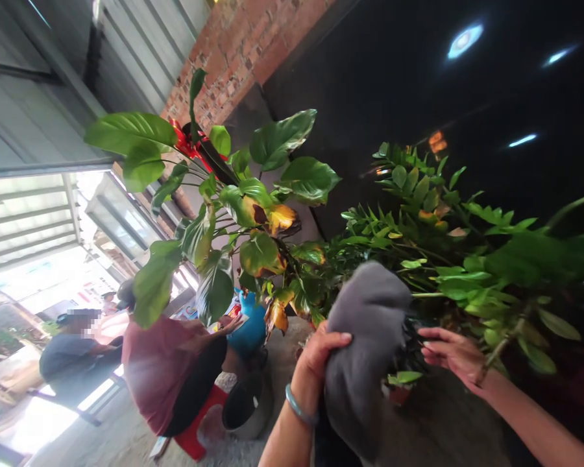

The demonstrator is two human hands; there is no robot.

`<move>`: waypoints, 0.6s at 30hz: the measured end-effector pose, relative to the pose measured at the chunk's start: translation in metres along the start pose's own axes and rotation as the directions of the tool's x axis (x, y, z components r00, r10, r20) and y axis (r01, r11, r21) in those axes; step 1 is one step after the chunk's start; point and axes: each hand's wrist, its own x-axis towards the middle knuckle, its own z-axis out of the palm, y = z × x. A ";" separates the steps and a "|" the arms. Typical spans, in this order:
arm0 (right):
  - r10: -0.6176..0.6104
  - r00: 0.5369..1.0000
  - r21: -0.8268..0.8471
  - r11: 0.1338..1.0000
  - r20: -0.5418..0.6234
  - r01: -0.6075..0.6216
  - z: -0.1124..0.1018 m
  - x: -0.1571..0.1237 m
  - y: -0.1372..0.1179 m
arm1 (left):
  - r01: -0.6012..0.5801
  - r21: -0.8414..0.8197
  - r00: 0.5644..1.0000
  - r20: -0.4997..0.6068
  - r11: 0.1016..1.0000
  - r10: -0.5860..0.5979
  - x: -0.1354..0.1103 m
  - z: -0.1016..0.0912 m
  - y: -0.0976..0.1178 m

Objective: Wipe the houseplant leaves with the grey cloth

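My left hand, with a pale bangle on its wrist, grips a bunched grey cloth, thumb lying across the near side. To the right, my right hand has its fingers drawn together at some dark leaves beside the cloth. What sits between those fingertips is too small and dark to make out. Green feathery foliage spreads above and behind my right hand. Higher up on the left stands a broad-leaved plant, several of its leaves yellow and brown.
A person in a pink top sits on a red stool at the left, near a blue container and a dark bucket. Another person sits farther back. A glossy black wall rises behind the plants.
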 end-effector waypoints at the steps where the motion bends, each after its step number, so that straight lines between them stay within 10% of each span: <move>1: -0.007 1.000 -0.010 1.000 0.010 0.007 0.004 -0.003 -0.002 | -0.046 -0.051 0.997 -0.059 0.998 0.043 0.005 0.002 0.007; 5: -0.025 0.999 -0.061 0.998 0.020 0.026 0.011 -0.009 -0.006 | 0.013 -0.088 0.971 -0.235 0.996 -0.034 0.016 0.001 -0.006; 11: 0.003 1.000 -0.155 0.988 0.008 -0.002 0.004 -0.005 -0.002 | 0.240 0.199 0.969 -0.107 0.950 -0.222 -0.009 -0.013 -0.043; 15: -0.039 0.999 -0.211 0.976 0.028 0.044 0.011 -0.011 -0.005 | 0.034 0.056 0.998 -0.053 0.998 -0.031 -0.006 -0.006 -0.003; 18: -0.055 0.998 -0.188 0.980 0.029 0.060 0.018 -0.018 -0.012 | -0.131 -0.105 0.958 -0.268 0.986 0.098 0.011 0.003 0.015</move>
